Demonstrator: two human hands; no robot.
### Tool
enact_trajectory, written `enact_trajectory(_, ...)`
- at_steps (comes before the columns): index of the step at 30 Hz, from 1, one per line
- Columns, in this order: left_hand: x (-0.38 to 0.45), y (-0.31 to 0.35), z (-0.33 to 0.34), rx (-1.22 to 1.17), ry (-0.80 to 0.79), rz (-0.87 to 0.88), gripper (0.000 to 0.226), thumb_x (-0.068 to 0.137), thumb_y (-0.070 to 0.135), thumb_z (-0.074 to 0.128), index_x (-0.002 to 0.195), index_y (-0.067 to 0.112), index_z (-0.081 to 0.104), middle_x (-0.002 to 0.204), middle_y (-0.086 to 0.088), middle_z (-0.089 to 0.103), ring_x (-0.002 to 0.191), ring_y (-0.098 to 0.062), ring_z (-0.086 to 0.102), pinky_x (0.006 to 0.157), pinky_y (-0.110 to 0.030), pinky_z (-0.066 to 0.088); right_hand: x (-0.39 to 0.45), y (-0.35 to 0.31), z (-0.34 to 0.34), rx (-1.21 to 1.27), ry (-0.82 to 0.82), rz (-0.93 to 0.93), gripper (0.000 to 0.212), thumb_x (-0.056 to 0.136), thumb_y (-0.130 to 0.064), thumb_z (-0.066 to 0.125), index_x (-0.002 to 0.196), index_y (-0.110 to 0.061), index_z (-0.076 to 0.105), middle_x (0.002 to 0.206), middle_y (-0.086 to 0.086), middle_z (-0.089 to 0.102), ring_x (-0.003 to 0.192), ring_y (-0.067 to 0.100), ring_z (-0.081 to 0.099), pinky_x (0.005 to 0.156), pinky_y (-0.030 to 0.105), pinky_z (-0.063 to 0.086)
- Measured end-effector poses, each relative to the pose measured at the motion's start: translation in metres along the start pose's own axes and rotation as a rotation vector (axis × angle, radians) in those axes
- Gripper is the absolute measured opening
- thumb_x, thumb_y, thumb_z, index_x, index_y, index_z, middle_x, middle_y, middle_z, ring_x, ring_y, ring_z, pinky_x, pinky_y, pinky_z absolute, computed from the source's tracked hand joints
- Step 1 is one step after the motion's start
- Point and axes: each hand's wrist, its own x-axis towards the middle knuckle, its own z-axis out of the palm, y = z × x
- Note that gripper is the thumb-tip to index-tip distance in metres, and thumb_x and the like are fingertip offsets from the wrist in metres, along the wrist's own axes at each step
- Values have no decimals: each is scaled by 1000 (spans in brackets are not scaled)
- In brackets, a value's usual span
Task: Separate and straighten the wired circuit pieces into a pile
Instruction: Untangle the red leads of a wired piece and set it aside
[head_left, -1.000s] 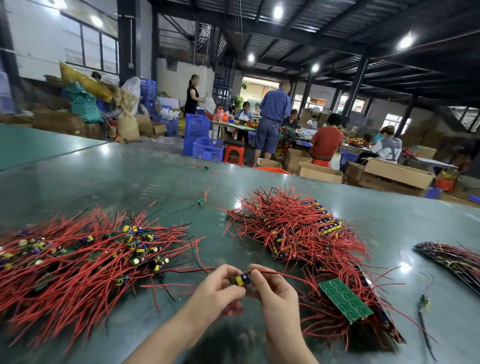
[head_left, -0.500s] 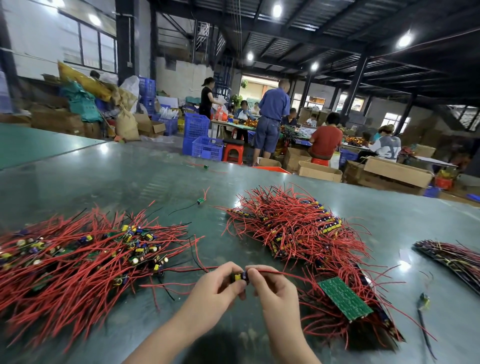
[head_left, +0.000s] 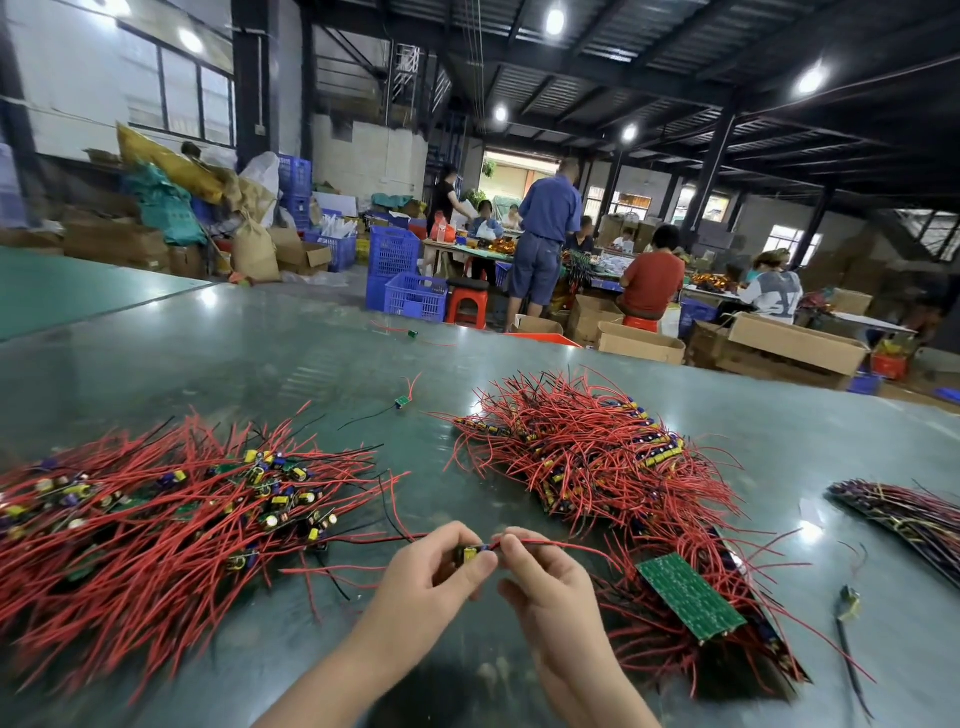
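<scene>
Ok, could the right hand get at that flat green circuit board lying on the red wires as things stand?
Probably yes. The flat green circuit board lies uncovered on top of the red wire heap, just right of the right hand. That hand pinches the small wired circuit piece with the left hand, so it must let go.

Small red-wired circuit piece (head_left: 470, 553) between two tangled red piles (head_left: 156, 525)

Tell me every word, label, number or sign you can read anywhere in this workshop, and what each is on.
Nothing here can be read with confidence.
Grey-and-white shirt of a seated person: large pale characters on the back, too blurred to read.
Green circuit board on the right pile: fine pale markings, too small to read.
Small circuit piece pinched by the left hand and right hand: no legible print.
Cardboard boxes and blue crates: no visible lettering.
</scene>
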Motion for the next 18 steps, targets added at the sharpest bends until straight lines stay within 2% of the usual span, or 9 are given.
enact_trajectory(3, -1, -1, 0, 12, -24, 21, 15, 90, 24, 61, 76, 18, 57, 58, 6, 52, 59, -7, 44, 60, -24, 35, 0, 1, 0, 141, -74, 184, 10, 68, -16, 66, 74, -9, 69, 72, 6, 67, 62, 12, 62, 57, 23, 42)
enact_trajectory(7, -2, -1, -2, 60, -45, 4, 18, 88, 32, 62, 76, 20, 58, 57, 6, 49, 56, -9, 41, 58, -28, 33, 0, -2, -6, 120, -98, 261, 10, 66, -19, 70, 71, -11, 72, 72, 3, 66, 62, 8, 61, 54, 21, 44)
enact_trajectory(10, 0, 0, -4, 147, 48, -22, 29, 75, 52, 58, 72, 23, 56, 53, 7, 43, 53, -10, 38, 57, -31, 31, 0, -3, -5, 20, -48, 140, 8, 72, -18, 69, 69, -14, 76, 70, -2, 66, 60, 3, 59, 59, 20, 41)
enact_trajectory(13, 3, 0, -10, 259, 158, -56, 44, 62, 67, 54, 67, 24, 54, 47, 9, 41, 48, -6, 34, 53, -27, 28, -1, -3, -5, -151, -36, -47, 22, 83, -9, 65, 68, -20, 77, 68, -7, 69, 58, -2, 55, 59, 15, 41)
enact_trajectory(16, 4, 0, -22, 572, 205, -46, 46, 62, 74, 50, 65, 27, 54, 46, 10, 46, 48, -6, 43, 49, -21, 28, -1, -6, -8, -388, -82, -190, 22, 81, -7, 69, 64, -19, 75, 64, -6, 70, 57, -2, 56, 58, 11, 42)
enact_trajectory(18, 4, -2, -26, 787, 207, 17, 57, 62, 80, 37, 67, 27, 56, 45, 8, 47, 48, -5, 44, 50, -19, 30, 0, -7, -9, -464, -98, -211, 24, 80, -6, 70, 62, -20, 73, 65, -6, 71, 61, -2, 60, 61, 12, 44)
